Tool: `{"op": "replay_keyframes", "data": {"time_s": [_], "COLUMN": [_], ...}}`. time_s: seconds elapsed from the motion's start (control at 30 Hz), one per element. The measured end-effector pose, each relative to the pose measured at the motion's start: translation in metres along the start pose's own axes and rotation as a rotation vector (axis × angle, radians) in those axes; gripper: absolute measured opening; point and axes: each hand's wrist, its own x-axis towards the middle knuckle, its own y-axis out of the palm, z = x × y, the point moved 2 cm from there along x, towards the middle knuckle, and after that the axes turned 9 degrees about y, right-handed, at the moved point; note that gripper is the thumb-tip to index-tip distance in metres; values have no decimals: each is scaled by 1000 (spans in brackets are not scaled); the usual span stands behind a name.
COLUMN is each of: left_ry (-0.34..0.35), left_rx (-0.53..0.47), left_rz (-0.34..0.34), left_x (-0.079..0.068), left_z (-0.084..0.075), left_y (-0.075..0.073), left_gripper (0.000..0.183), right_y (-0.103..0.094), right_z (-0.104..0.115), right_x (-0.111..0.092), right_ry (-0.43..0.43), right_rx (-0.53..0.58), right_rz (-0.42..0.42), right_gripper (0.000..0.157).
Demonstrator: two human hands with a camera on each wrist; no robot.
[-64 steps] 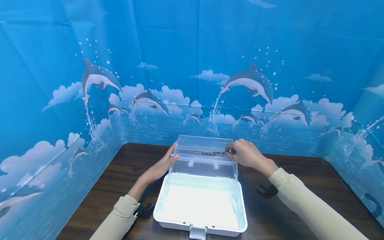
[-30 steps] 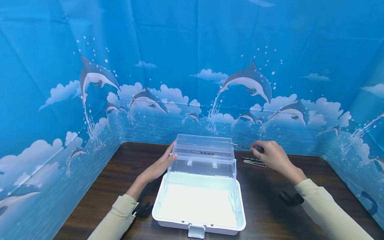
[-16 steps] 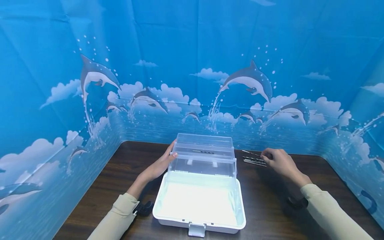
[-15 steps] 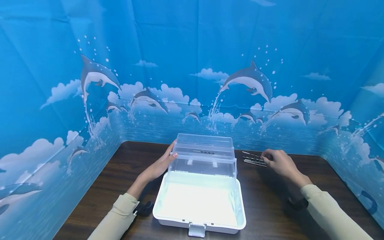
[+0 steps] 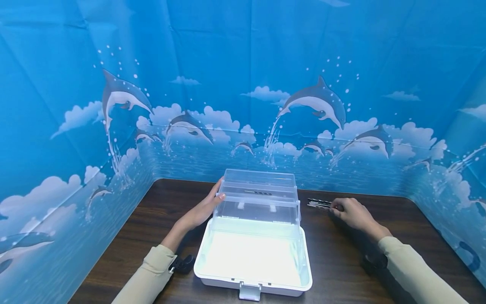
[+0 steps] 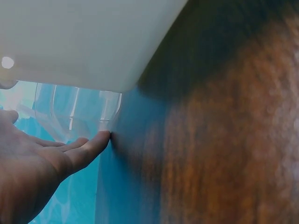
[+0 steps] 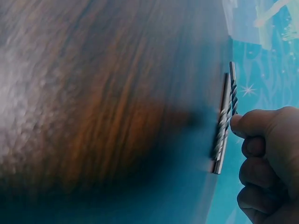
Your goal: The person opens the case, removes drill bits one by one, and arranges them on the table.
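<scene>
A white storage box (image 5: 203, 276) stands wide open, its clear tiered trays (image 5: 235, 190) raised at the back. My left hand (image 5: 203, 210) rests against the trays' left side, thumb at the front edge. In the left wrist view its straight fingers (image 6: 93, 147) touch the clear plastic. One dark drill bit (image 5: 258, 192) lies in a tray. Right of the box, my right hand (image 5: 353, 213) is low over the table beside several drill bits (image 5: 318, 203). In the right wrist view it pinches one twisted drill bit (image 7: 234, 91) between thumb and forefinger, next to the others.
The dark wooden table (image 5: 148, 219) is bordered by a blue dolphin-print backdrop (image 5: 228, 105) at the back and both sides. A latch (image 5: 249, 291) hangs from the box's front. Glare washes out the box's inside.
My right hand has taken a drill bit from the tray, carried it right and lowered it to the bits on the table. One bit stays in the tray. My left hand has stayed put.
</scene>
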Motion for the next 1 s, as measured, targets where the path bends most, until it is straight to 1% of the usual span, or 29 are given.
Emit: {"op": "replay_keyframes", "data": {"time_s": [0.37, 0.77, 0.9, 1.0], "left_ry": [4, 8, 4, -2], "left_rx": [-4, -7, -7, -7], "left_rz": [4, 0, 1, 0], "left_x": [0, 1, 1, 1], "left_z": [2, 1, 1, 1], "left_y": [0, 0, 0, 0], "left_gripper": [64, 66, 65, 64], "right_y": [7, 10, 10, 8], "right_z": [-10, -13, -12, -7], "right_x": [1, 3, 3, 4], "right_ry": [4, 48, 57, 38], "right_rx": [-1, 11, -10, -51], "right_rz": [10, -1, -5, -17], "right_gripper": [7, 6, 6, 6]}}
